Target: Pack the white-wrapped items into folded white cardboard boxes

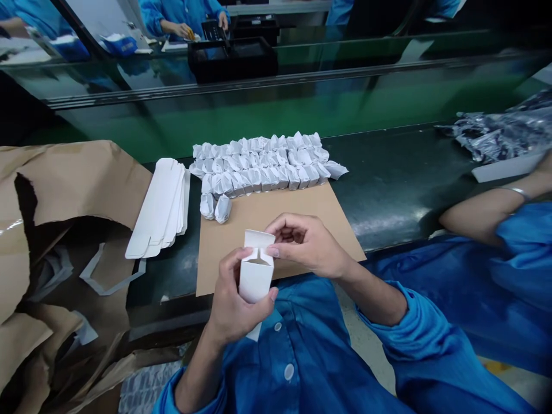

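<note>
White cardboard box [256, 276], upright, clamped in left hand's fingers [268, 295], right hand's fingers [276, 249] touching top flap [259, 238]

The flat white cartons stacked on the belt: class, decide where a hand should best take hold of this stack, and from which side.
Probably at mid-length, pinching across both long edges and coming from above. The flat cartons lie fanned on the belt, so their stepped long edges offer a lip to catch, while the notched ends look thin and easy to bend.
</note>
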